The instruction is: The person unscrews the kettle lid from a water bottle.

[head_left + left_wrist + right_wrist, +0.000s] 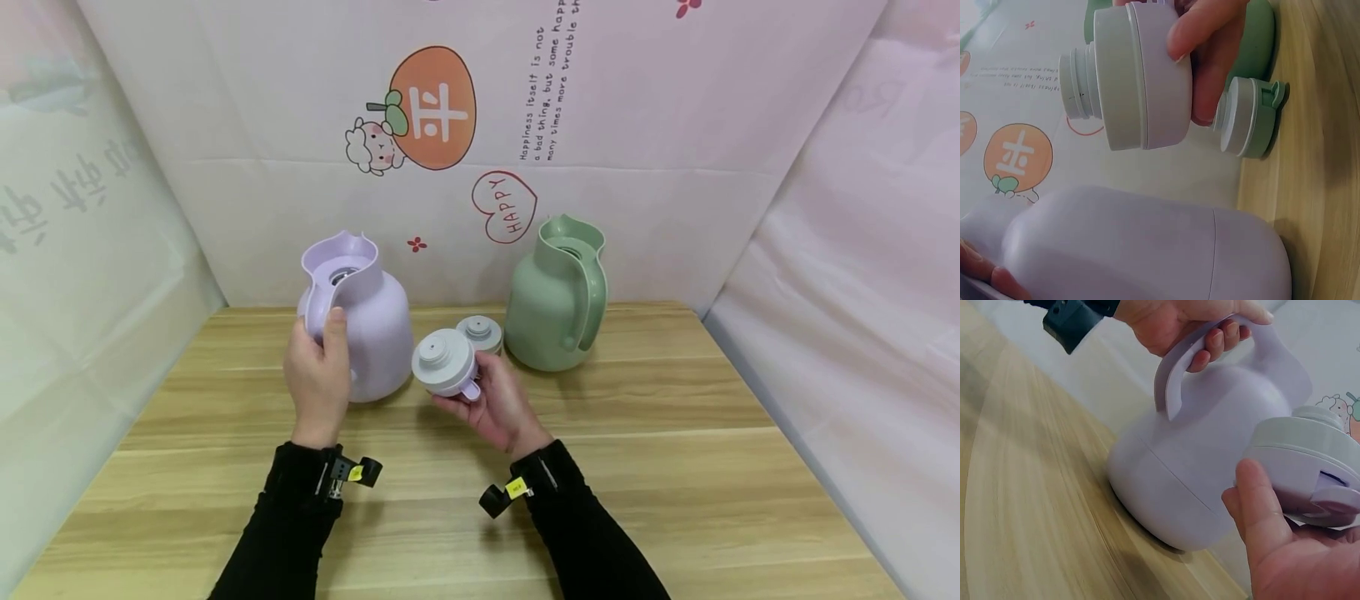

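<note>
A lilac thermos jug [378,333] stands on the table with its top uncovered. My left hand [318,379] grips its handle, fingers curled round it in the right wrist view. To the right of the jug, my right hand [498,404] holds a lilac and grey jug lid [444,360] above the table, its grey plug facing up and its lilac tab towards me. Behind that lid, partly hidden by it, a green and grey lid [1254,119] lies plug-up on the table. A green thermos jug [551,308] stands beside it, also uncovered, handle towards the right.
The wood-grain table [675,467] ends at the back against a pale printed cloth [637,208] close behind both jugs. More cloth hangs along the left and right sides. Bare tabletop lies in front of the jugs and to the right of the green one.
</note>
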Available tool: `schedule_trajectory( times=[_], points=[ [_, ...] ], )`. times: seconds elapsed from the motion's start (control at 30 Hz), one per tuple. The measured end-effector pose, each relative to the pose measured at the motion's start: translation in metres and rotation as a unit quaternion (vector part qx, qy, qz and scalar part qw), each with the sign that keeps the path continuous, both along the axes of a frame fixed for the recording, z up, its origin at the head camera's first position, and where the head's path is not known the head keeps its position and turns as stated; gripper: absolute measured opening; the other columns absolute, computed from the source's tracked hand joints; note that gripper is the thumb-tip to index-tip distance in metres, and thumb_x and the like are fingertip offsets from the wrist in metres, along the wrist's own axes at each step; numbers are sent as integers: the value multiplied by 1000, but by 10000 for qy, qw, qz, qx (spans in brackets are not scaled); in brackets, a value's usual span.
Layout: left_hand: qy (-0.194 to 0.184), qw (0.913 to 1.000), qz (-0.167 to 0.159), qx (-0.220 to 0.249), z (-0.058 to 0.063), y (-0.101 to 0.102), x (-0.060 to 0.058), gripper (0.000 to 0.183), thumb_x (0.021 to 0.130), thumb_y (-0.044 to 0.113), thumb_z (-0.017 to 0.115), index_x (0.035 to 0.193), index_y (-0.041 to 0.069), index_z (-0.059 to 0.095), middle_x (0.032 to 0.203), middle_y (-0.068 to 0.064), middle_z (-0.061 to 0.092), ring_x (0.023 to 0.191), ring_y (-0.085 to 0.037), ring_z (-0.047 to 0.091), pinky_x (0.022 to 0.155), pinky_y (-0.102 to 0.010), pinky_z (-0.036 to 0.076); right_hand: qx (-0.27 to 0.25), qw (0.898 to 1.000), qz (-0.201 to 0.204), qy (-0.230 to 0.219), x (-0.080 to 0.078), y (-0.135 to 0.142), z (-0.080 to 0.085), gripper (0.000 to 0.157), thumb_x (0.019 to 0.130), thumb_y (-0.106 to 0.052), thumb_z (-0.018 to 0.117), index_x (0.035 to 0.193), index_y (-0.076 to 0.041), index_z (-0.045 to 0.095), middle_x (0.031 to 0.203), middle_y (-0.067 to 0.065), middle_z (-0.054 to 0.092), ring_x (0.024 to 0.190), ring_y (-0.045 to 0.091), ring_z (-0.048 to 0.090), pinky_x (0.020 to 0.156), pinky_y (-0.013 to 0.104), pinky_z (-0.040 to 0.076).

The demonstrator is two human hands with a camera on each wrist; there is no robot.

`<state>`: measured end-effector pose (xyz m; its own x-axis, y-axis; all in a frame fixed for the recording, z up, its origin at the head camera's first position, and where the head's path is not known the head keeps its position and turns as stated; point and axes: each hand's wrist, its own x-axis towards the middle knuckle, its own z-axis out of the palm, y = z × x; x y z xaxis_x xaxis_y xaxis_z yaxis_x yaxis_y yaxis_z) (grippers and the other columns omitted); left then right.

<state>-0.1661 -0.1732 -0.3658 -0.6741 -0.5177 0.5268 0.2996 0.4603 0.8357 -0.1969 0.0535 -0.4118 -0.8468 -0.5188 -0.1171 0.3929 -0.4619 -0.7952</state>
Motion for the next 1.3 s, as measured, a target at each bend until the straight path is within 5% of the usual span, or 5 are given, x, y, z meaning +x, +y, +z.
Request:
schedule_trajectory(
  times=[0.3, 0.57, 1.3],
  points=[
    [-57, 10000, 74, -16, 0, -5, -6, 53, 106, 42, 56, 109, -12, 59, 100, -26, 63, 92, -35, 60, 76, -42, 42, -409, 9963, 709, 242, 2, 3, -2, 56, 107, -27, 30, 161, -10, 32, 155, 19, 46, 126, 24, 63, 107, 36, 51],
    [-175, 9998, 5, 53, 3, -9, -10, 56, 106, 44, 55, 116, -11, 59, 107, -26, 65, 97, -34, 61, 79, -41, 43, -663, 9895, 1170, 521, 1, 2, -6, 70, 93, 0, 31, 163, -8, 25, 159, 20, 41, 129, 27, 60, 113, 40, 46],
    [-242, 9997, 22, -23, 3, -28, -28, 60, 106, 46, 54, 120, -13, 58, 110, -29, 63, 98, -36, 60, 81, -41, 42, -410, 9937, 951, 433, 4, -4, -11, 72, 92, 13, 31, 162, -4, 27, 162, 24, 37, 134, 28, 57, 112, 40, 47]
  ],
)
